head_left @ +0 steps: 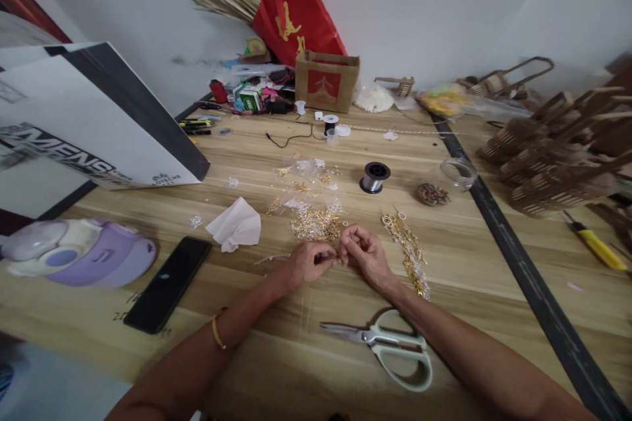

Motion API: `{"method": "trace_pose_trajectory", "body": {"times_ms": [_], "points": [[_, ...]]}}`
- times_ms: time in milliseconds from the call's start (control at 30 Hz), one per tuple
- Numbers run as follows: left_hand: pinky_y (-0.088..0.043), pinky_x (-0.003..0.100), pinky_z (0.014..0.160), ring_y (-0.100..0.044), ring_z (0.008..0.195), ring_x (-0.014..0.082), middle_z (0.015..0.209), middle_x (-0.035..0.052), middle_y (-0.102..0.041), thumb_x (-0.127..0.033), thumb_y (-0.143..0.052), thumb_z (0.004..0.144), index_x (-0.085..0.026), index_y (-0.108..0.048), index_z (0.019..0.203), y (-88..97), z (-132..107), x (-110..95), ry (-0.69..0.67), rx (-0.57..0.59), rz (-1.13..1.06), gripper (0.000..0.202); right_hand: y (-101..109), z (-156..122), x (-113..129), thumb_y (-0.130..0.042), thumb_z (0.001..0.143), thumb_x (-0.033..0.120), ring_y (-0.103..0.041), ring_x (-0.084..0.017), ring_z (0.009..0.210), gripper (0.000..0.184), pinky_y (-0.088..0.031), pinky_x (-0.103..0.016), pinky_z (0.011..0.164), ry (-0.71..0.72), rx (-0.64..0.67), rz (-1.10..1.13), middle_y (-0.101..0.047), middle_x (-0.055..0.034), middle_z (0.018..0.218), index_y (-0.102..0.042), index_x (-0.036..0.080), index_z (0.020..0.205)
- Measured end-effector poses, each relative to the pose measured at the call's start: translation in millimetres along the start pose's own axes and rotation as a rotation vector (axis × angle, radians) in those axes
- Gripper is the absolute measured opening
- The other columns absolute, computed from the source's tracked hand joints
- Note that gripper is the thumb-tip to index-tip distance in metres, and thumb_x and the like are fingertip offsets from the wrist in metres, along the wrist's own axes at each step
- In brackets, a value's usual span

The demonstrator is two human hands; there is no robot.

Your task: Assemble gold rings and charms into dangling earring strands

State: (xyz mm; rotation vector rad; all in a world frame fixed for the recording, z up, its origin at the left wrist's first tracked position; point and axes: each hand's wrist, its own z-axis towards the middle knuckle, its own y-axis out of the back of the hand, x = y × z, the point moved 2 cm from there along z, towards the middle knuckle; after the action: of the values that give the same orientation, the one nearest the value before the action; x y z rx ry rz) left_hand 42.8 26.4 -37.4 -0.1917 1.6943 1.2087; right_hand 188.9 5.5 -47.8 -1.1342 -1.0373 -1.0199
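Note:
Near the middle of the table my left hand (pixel 310 261) and my right hand (pixel 364 253) meet, fingertips pinched close together. Whatever lies between the fingers is too small to make out. Just beyond them is a pile of gold and silver beads (pixel 316 222). A thin cord (pixel 273 258) lies left of my left hand. To the right of my right hand stretch beaded strands (pixel 407 250) in gold and clear, with white rings at their far end. Scissors (pixel 380 339) with pale green handles rest on the wood below my right hand.
A spool of wire (pixel 375 177) stands behind the beads, with a dish of dark beads (pixel 433 194) to its right. On the left are a crumpled tissue (pixel 235 225), a black phone (pixel 168 284), a purple bottle (pixel 111 253) and a large white box (pixel 118 125). Woven baskets (pixel 548 164) crowd the right.

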Motion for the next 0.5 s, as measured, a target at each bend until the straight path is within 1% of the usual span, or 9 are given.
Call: {"method": "trace_pose_trajectory", "body": {"times_ms": [300,500], "points": [[-0.038,0.018,0.053,-0.051,0.056,0.0097,0.069,0.0035,-0.067,-0.013,-0.052,0.073,-0.012,-0.071,0.082,0.5,-0.3,1.1,0.015,0.006,-0.008,0.021,2.1,0.6,-0.7,-0.057,0.083,0.043,-0.047,-0.009,0.045,0.027,-0.040,-0.022,0.046,0.011,-0.013,-0.027,-0.053,0.0036,0.054,-0.051,0.018,0.074],[-0.036,0.018,0.051,-0.046,0.051,0.0080,0.061,0.0010,-0.064,-0.009,-0.052,0.070,-0.013,-0.072,0.082,1.1,0.7,1.6,-0.014,0.015,0.010,0.023,1.0,0.8,1.6,-0.058,0.081,0.045,-0.047,-0.009,0.044,0.029,-0.041,-0.022,0.046,0.007,-0.029,-0.030,-0.052,0.0041,0.053,-0.051,0.019,0.074]]}}
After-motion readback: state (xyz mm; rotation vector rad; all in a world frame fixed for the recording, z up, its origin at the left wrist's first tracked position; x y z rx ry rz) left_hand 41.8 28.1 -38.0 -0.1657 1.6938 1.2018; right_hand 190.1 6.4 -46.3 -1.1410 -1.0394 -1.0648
